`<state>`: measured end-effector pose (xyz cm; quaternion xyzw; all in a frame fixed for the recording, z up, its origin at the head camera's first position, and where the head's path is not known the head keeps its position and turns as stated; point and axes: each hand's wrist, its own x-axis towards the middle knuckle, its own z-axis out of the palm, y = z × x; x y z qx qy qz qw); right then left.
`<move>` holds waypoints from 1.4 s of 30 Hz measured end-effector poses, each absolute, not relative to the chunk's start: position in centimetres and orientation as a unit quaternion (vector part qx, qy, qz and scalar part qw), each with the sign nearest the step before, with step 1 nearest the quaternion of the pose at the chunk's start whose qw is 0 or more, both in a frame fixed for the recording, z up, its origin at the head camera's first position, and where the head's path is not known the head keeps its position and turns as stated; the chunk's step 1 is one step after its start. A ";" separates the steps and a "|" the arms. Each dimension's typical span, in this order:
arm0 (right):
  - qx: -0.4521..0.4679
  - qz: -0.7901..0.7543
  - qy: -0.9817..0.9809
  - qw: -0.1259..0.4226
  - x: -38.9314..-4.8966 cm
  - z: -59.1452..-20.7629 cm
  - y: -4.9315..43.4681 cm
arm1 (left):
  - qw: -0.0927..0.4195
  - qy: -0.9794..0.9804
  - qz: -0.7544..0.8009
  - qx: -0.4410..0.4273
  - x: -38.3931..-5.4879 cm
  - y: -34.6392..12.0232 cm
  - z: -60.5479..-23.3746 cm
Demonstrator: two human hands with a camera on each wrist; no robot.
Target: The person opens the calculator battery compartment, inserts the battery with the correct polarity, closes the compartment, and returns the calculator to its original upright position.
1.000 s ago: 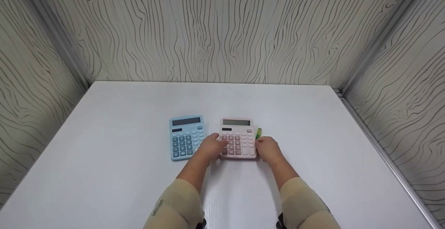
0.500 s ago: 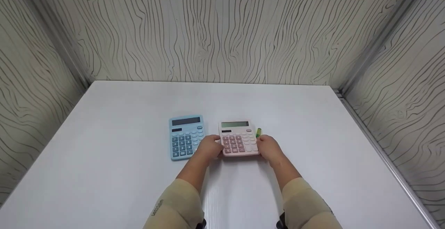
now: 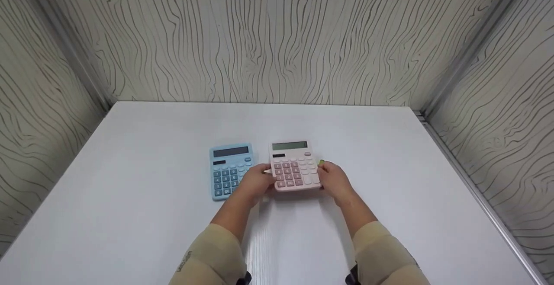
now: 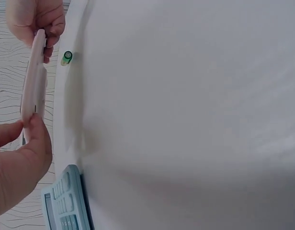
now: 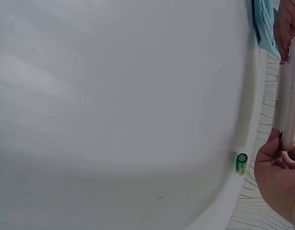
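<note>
Between my two hands is a pink calculator [image 3: 291, 157], display at the far end and keys facing up. My left hand [image 3: 255, 182] pinches its left edge, thumb on one face and fingers on the other. On the opposite edge, my right hand [image 3: 335, 182] grips it the same way. Both wrist views show the calculator's thin side [image 4: 34, 79] raised above the white table. A blue calculator [image 3: 224, 173] lies flat just left of my left hand, which partly covers it. A green battery [image 5: 242, 164] stands on the table near my right hand, mostly hidden in the head view.
The white table [image 3: 151, 146] runs back to a wood-grain patterned wall [image 3: 259, 38]. Similar panels [image 3: 510, 81] close off both sides, with grey metal strips in the corners.
Both hands have taken hold of the pink calculator and lifted it off the table, shifting it slightly left and tilting it. The blue calculator and the battery have stayed put.
</note>
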<state>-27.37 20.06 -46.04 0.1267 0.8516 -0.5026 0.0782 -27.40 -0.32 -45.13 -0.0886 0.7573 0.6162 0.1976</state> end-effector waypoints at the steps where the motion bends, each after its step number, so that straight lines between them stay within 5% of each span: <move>1: 0.123 -0.505 0.851 0.076 -27.4 -45.9 20.0 | 0.200 0.750 0.625 -0.085 -27.4 -0.5 -45.1; 16: 0.068 -0.553 0.829 0.051 -27.6 -44.9 20.3 | 0.247 0.636 0.731 -0.019 -27.2 -1.7 -44.4; 31: 0.051 -0.579 0.812 0.054 -26.3 -43.5 19.1 | 0.177 0.637 0.748 -0.059 -27.6 -2.9 -44.3; 42: 0.041 -0.540 0.839 0.049 -25.4 -42.5 18.4 | 0.174 0.655 0.735 -0.024 -27.2 -3.4 -44.1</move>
